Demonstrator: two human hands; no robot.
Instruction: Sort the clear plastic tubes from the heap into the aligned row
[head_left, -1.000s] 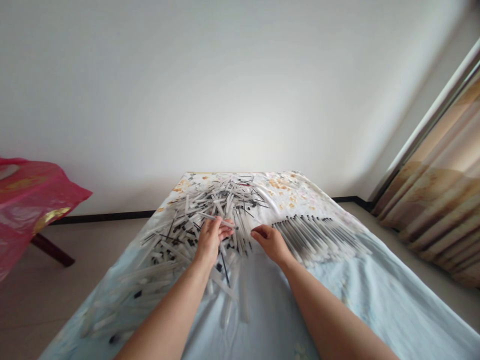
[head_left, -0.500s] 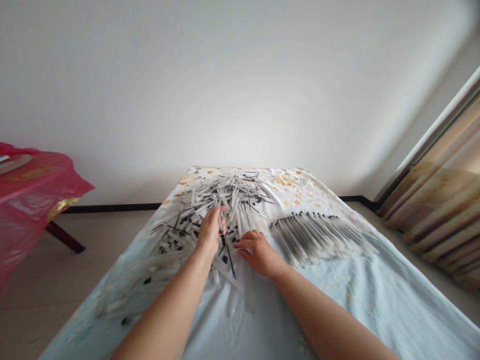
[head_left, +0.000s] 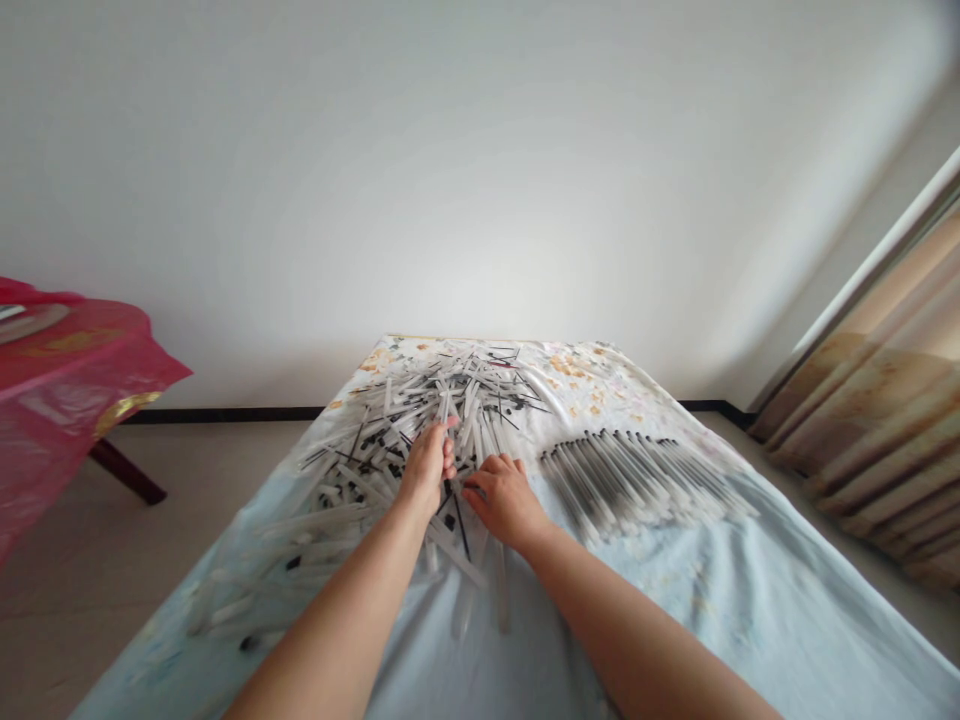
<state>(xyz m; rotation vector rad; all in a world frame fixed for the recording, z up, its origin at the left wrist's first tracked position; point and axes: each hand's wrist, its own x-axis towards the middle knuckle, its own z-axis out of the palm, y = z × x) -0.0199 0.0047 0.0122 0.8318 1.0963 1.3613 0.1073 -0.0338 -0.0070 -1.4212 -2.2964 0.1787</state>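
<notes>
My left hand [head_left: 427,465] is closed around a clear plastic tube [head_left: 445,405], its thumb lying along it and the tube's far end pointing away from me. Just to the right, my right hand [head_left: 510,500] is low over the pile, fingers bent and thumb and forefinger close together; whatever they pinch is too small to make out. Both hands work above a loose heap of clear tubes, black caps and thin black rods [head_left: 397,400]. Several long clear tubes [head_left: 501,590] lie below the right wrist.
On the right, a neat row of tubes with black ends [head_left: 645,480] lies side by side. A floral and pale blue cloth [head_left: 675,610] covers the table. A red-covered table [head_left: 82,350] stands at left, a curtain [head_left: 885,440] at right, and a wall [head_left: 480,200] behind.
My right thumb and forefinger have drawn together and moved slightly left, closer to my left hand. My left hand keeps its hold on the tube, with its fingers curled more tightly.
</notes>
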